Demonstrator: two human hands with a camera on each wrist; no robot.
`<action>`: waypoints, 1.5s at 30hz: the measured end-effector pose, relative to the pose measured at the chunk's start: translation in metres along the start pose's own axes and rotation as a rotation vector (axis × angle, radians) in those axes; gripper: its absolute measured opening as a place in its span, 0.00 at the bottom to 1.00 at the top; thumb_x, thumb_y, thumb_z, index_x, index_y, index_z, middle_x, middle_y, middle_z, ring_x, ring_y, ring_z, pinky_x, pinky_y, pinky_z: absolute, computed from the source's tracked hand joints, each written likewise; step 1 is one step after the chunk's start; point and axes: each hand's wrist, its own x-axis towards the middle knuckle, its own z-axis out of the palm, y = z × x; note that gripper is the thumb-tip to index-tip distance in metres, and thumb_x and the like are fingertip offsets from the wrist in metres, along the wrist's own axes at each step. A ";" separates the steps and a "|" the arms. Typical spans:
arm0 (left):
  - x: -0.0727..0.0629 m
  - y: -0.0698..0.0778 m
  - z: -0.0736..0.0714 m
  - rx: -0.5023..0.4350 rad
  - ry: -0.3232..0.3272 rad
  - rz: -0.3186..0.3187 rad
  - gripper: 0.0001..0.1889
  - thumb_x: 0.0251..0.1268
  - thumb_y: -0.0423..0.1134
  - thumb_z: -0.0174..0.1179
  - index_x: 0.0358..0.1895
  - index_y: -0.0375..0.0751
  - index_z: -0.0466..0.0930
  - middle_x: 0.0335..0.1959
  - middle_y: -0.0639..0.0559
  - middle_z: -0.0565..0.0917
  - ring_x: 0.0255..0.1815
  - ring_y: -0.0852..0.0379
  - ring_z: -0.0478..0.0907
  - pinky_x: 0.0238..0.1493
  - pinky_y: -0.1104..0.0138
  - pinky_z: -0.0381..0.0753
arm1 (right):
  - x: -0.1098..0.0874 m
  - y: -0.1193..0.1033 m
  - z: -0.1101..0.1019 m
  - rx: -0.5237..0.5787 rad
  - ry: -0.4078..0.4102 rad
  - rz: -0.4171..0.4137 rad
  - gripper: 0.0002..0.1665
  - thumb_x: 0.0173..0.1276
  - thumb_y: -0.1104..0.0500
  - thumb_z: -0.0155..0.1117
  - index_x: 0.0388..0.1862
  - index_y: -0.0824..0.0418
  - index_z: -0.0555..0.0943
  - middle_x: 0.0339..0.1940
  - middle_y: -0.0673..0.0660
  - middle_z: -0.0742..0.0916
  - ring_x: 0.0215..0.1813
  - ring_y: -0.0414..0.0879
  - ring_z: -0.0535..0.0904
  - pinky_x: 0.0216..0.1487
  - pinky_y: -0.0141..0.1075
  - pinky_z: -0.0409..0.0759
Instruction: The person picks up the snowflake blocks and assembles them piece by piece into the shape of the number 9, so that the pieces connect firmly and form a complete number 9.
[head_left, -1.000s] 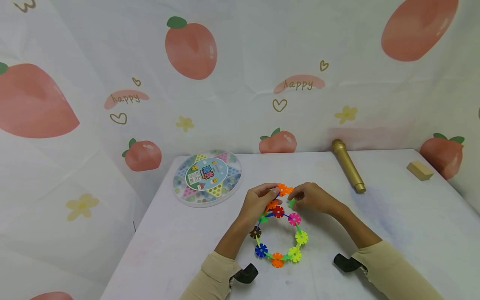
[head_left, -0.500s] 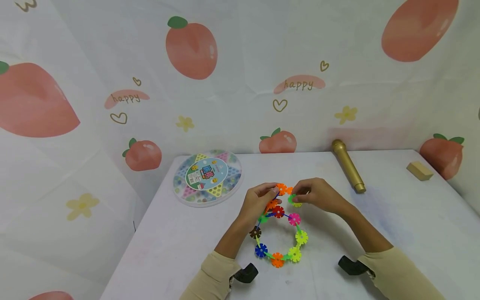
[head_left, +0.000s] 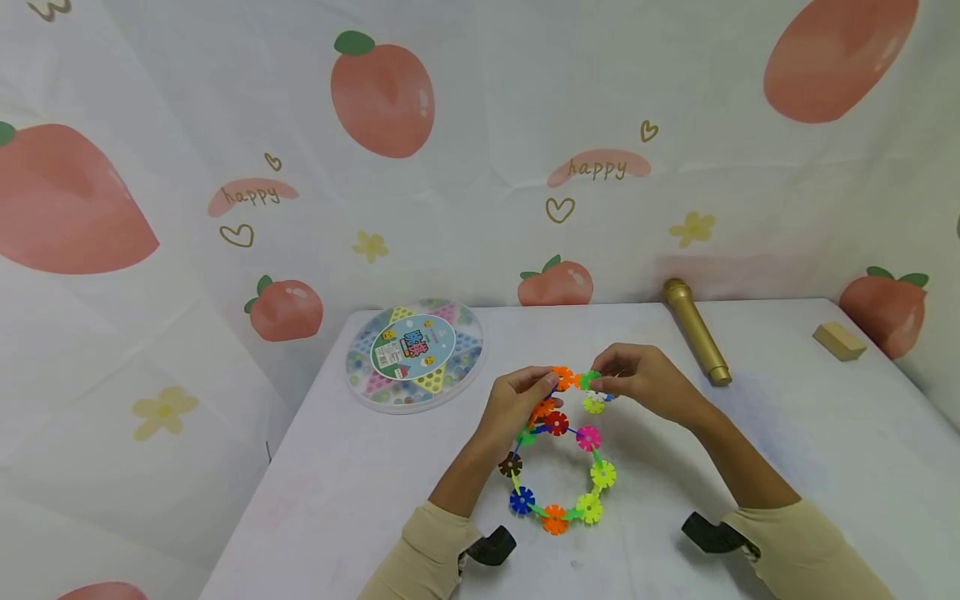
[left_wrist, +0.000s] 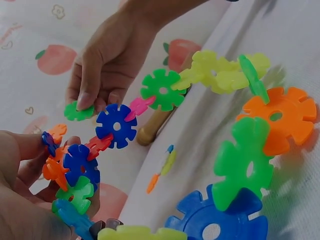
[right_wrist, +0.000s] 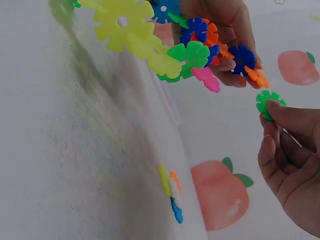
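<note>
Head view gives me the writing first: "happy" appears twice on the white, peach-printed cloth backdrop [head_left: 480,217]; an oval label on the round, star-patterned box [head_left: 352,354] bears bold characters too small for me to read surely. At the white table [head_left: 337,500], the many-coloured chain of notched plastic discs [head_left: 557,430] forms a loop towards the person, its upper strand running away towards the backdrop and bending right; whether the loop rests flat, I can't tell. On my wrist feeds, the left grip [head_left: 517,408] pinches the chain at a dark blue disc [right_wrist: 243,59], its orange end disc [right_wrist: 257,77] pointing at the right grip [head_left: 645,379]. There, thumb and fingers pinch a bright green notched disc [right_wrist: 265,100] by one edge, its free rim just beside the orange one, slightly apart.
</note>
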 end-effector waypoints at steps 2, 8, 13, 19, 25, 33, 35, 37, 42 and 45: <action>0.000 0.000 0.000 0.001 -0.001 -0.003 0.19 0.81 0.47 0.61 0.65 0.42 0.85 0.55 0.47 0.89 0.51 0.50 0.91 0.53 0.66 0.88 | -0.001 -0.001 0.000 -0.004 0.013 -0.004 0.09 0.73 0.57 0.74 0.48 0.58 0.87 0.40 0.55 0.90 0.44 0.66 0.87 0.46 0.45 0.91; -0.001 0.002 0.001 0.009 -0.003 -0.002 0.18 0.81 0.47 0.61 0.63 0.41 0.86 0.54 0.47 0.89 0.49 0.51 0.91 0.50 0.67 0.89 | -0.003 -0.003 0.000 -0.009 0.037 -0.001 0.14 0.74 0.55 0.73 0.54 0.60 0.89 0.44 0.55 0.92 0.44 0.63 0.89 0.46 0.45 0.91; -0.002 0.003 0.001 0.020 -0.006 -0.003 0.18 0.81 0.47 0.60 0.61 0.40 0.87 0.53 0.47 0.89 0.49 0.51 0.91 0.49 0.68 0.89 | -0.002 -0.003 0.003 0.004 0.030 -0.011 0.11 0.74 0.55 0.73 0.51 0.58 0.90 0.44 0.54 0.92 0.47 0.65 0.88 0.46 0.47 0.91; -0.003 0.004 0.002 0.025 0.005 -0.011 0.17 0.81 0.47 0.60 0.60 0.41 0.87 0.52 0.48 0.90 0.48 0.52 0.91 0.50 0.68 0.89 | -0.002 -0.004 0.006 0.005 0.047 -0.035 0.09 0.74 0.57 0.73 0.49 0.58 0.90 0.43 0.54 0.92 0.45 0.66 0.87 0.44 0.45 0.91; -0.003 0.005 0.004 0.010 0.005 -0.005 0.17 0.81 0.47 0.61 0.58 0.38 0.87 0.49 0.47 0.90 0.48 0.49 0.91 0.51 0.66 0.89 | -0.002 -0.003 0.008 0.001 0.079 -0.096 0.06 0.74 0.59 0.73 0.47 0.57 0.91 0.42 0.53 0.91 0.43 0.60 0.88 0.43 0.41 0.91; -0.002 0.005 0.005 0.004 0.011 0.010 0.16 0.80 0.46 0.62 0.57 0.39 0.88 0.48 0.46 0.89 0.47 0.48 0.92 0.51 0.66 0.89 | -0.003 -0.001 0.009 -0.019 0.130 -0.207 0.07 0.72 0.65 0.72 0.45 0.56 0.93 0.41 0.52 0.90 0.38 0.46 0.87 0.39 0.38 0.90; -0.002 0.004 0.005 0.002 0.017 0.012 0.16 0.80 0.46 0.63 0.56 0.38 0.88 0.47 0.47 0.89 0.46 0.49 0.92 0.51 0.66 0.89 | -0.003 -0.001 0.010 -0.016 0.138 -0.218 0.08 0.72 0.67 0.72 0.45 0.57 0.93 0.41 0.52 0.90 0.38 0.45 0.87 0.40 0.37 0.90; -0.002 0.004 0.005 -0.002 0.022 0.016 0.15 0.80 0.45 0.63 0.56 0.38 0.88 0.47 0.47 0.89 0.46 0.50 0.92 0.50 0.67 0.89 | -0.003 -0.002 0.011 -0.022 0.151 -0.222 0.09 0.71 0.68 0.72 0.45 0.57 0.93 0.41 0.52 0.90 0.39 0.45 0.88 0.41 0.34 0.90; -0.002 0.005 0.007 -0.014 0.041 0.031 0.15 0.79 0.45 0.63 0.54 0.37 0.89 0.46 0.47 0.90 0.44 0.51 0.92 0.49 0.68 0.89 | -0.003 -0.002 0.013 -0.046 0.192 -0.241 0.09 0.70 0.69 0.73 0.44 0.59 0.93 0.39 0.53 0.91 0.40 0.44 0.90 0.42 0.30 0.89; -0.002 0.005 0.008 -0.020 0.051 0.040 0.14 0.79 0.44 0.64 0.53 0.37 0.89 0.45 0.45 0.90 0.45 0.50 0.92 0.49 0.68 0.89 | -0.003 -0.002 0.015 -0.066 0.212 -0.270 0.10 0.68 0.71 0.74 0.44 0.59 0.93 0.39 0.54 0.91 0.39 0.43 0.90 0.41 0.29 0.88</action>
